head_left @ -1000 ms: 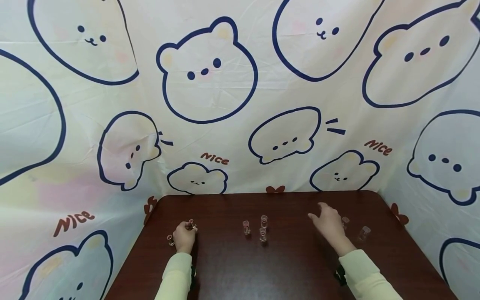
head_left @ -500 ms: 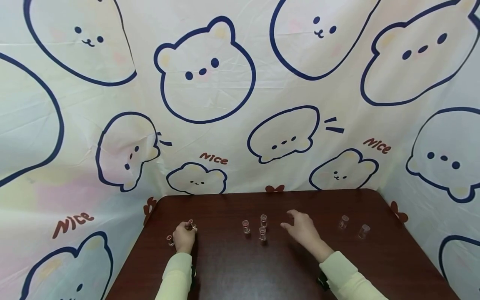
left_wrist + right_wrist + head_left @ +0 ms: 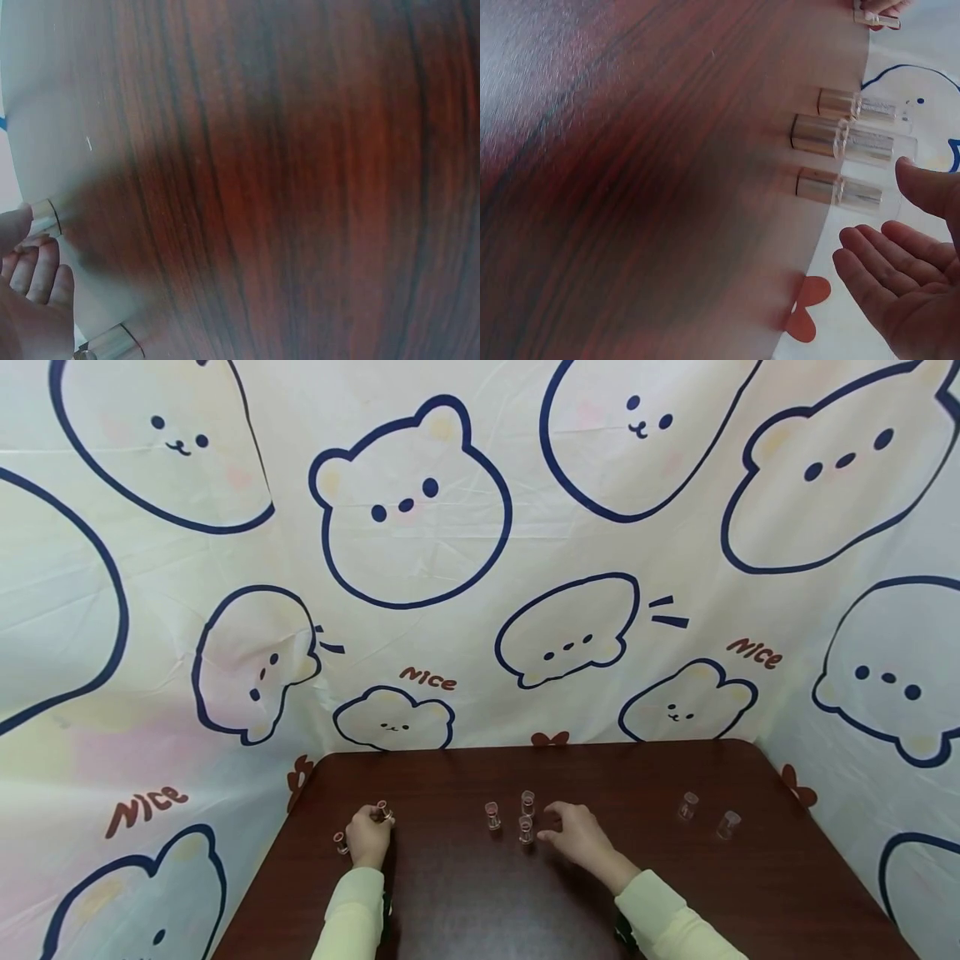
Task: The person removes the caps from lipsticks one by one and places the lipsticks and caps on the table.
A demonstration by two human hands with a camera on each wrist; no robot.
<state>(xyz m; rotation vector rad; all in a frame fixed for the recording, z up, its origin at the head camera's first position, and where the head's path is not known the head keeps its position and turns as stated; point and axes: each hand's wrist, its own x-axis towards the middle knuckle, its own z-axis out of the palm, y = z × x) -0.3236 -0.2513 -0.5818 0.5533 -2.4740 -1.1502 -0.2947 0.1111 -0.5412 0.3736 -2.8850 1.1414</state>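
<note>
While the left hand (image 3: 369,835) pinched one small glass vial (image 3: 383,811) at the table's (image 3: 465,902) left side, the empty, spread-fingered right hand (image 3: 576,837) neared the nearest central vial (image 3: 525,828), best grasped gently without toppling its neighbours.

Hands and tiny clear cups on a dark wood table

Left hand (image 3: 368,835) is curled round one small clear cup (image 3: 384,811), with another cup (image 3: 341,841) just beside it on the outer side. Right hand (image 3: 576,836) hovers with fingers spread, just beside a trio of little cups (image 3: 526,828) mid-table. Two more empty cups (image 3: 687,805) stand well apart on the right. The table (image 3: 465,910) is backed by a cartoon bear cloth (image 3: 411,502) printed with "Nice". Pale yellow sleeves on both arms.
</note>
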